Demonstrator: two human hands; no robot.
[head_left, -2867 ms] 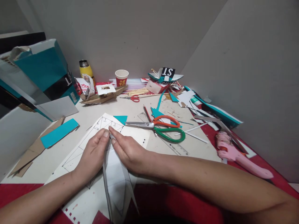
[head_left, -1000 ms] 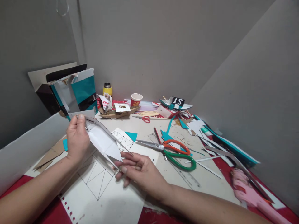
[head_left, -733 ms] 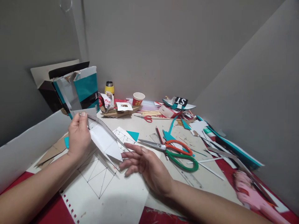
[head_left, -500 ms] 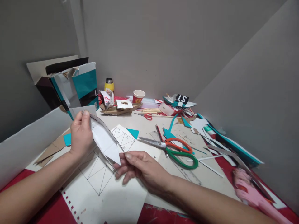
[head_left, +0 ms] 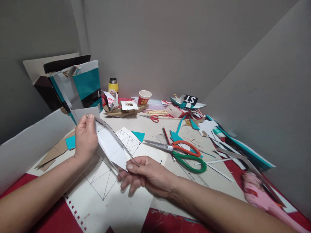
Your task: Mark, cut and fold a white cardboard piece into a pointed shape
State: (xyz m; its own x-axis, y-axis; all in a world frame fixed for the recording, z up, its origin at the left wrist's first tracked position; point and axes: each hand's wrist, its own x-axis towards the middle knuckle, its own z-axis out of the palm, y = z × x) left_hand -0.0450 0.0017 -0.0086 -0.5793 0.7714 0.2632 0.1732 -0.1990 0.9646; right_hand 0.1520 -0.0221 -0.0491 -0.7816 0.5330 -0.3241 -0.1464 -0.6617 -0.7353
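One folded white card (head_left: 110, 145), left grip (head_left: 85, 137) pinching its upper end, right grip (head_left: 152, 174) pinching its lower

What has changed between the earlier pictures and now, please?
The folded white piece swung round: its pointed end faces right, not the person. The right hand let go beside the left hand and now pinches that end; the left hand still grips the other. The large scissors and paper cup stayed put.
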